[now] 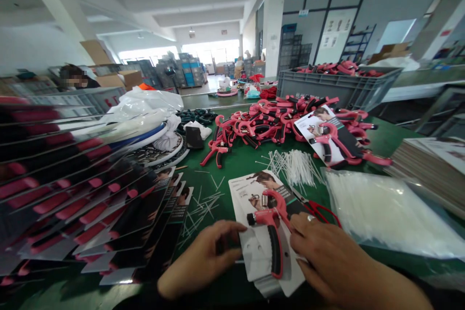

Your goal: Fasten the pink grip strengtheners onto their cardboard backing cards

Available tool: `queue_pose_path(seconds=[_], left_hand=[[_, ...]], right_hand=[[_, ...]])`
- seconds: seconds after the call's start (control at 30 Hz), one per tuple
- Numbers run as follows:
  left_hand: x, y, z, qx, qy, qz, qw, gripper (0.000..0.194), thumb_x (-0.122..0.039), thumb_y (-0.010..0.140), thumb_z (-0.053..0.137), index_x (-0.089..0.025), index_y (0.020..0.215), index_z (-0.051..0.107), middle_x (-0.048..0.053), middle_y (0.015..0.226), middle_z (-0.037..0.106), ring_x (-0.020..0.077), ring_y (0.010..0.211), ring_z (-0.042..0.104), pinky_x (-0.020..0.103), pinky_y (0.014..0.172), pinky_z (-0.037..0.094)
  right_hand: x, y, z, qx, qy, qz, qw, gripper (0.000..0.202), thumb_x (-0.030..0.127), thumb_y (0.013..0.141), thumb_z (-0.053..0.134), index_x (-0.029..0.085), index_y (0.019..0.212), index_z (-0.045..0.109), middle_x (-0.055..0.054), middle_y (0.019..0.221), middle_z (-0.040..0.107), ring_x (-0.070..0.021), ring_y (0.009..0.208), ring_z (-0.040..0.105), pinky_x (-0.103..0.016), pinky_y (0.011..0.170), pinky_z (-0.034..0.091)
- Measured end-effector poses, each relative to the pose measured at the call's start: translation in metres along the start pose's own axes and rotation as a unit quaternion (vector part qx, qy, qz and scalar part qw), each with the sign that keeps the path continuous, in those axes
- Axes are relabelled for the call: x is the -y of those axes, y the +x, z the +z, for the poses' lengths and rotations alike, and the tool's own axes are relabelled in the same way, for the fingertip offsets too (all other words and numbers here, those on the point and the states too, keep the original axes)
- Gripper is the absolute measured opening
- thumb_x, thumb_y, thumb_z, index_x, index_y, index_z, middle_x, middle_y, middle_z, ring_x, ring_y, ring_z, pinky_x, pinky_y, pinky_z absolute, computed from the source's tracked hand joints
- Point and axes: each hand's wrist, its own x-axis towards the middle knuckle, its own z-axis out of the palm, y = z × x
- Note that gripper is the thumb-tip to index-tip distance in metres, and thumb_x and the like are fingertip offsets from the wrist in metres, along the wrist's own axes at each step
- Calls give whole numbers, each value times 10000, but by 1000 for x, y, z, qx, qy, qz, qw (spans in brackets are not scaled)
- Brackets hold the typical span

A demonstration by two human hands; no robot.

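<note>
In front of me a red-and-black hand grip strengthener [275, 237] lies on a printed backing card [241, 198]. My right hand [323, 247] is closed on the strengthener's right handle and the card's right edge. My left hand [209, 254] is at the card's left edge, thumb and fingers curved apart, the index fingertip at the edge. Folded grey-white card or plastic [254, 252] shows beneath the black-padded handle. Red-handled scissors [319, 210] lie partly behind my right hand. White cable ties [296, 167] are heaped beyond the card, and several loose strips [203, 208] lie left.
Stacked carded strengtheners [98, 203] rise at left. Loose strengtheners [254, 121] pile ahead, with a carded one [327, 138] on top. At right are a bag of cable ties [388, 213] and stacked cards [425, 169]. A grey crate [337, 88] stands behind; a person [78, 77] is far left.
</note>
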Motion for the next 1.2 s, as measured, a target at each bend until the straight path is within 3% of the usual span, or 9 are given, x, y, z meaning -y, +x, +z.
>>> queue_pose_path(seconds=[0.07,0.1,0.2,0.3,0.43,0.6,0.8,1.2], left_hand=[[6,-18,11,49,-91,-29,994,464,-333,728,683,-261,1169,557,50,996,645,152,772,611,261,670,506],[9,-23,19,45,-131,-33,990,452,-352,716,695,-254,1142,579,48,964,657,153,761,616,258,659,506],[10,-22,39,-43,-173,-25,984,236,-383,761,644,-208,916,678,35,783,672,129,639,602,225,572,492],[5,-10,49,-131,-144,29,980,189,-354,808,593,-203,866,692,27,701,647,111,557,577,202,504,476],[-7,1,55,-190,-51,157,968,135,-268,828,573,-214,852,694,58,830,655,150,745,633,230,639,522],[-12,5,66,-241,38,159,957,181,-164,816,579,-218,982,626,22,800,697,127,689,649,196,624,521],[-13,8,65,-230,93,209,946,186,-126,840,526,-204,965,638,48,816,705,126,686,660,192,617,533],[-14,10,62,-213,133,257,933,190,-127,841,528,-197,967,651,49,782,707,126,644,662,187,577,531]], right_hand=[[0,2,3,-15,-14,-21,1000,247,132,720,487,142,925,625,-181,1039,612,-305,929,583,-460,754,503],[0,3,3,-21,-14,-30,999,247,130,722,489,139,930,622,-183,1038,614,-308,931,585,-463,759,504],[0,5,1,-24,17,-20,999,190,138,755,497,160,909,606,-157,1001,612,-283,894,591,-441,739,513],[1,4,-1,-25,90,23,995,85,147,796,502,193,821,570,-94,901,584,-212,795,588,-352,676,521],[7,2,9,-99,155,66,981,85,213,841,516,211,757,535,-49,819,530,-163,711,558,-279,605,502],[11,4,31,-177,138,101,969,92,247,843,527,208,767,562,-65,842,525,-191,741,557,-308,604,488],[12,2,39,-241,137,103,955,120,248,865,503,207,802,596,-63,835,525,-182,752,544,-301,628,473],[16,5,35,-259,134,98,951,178,262,875,490,196,774,622,-61,812,536,-173,721,558,-287,601,472]])
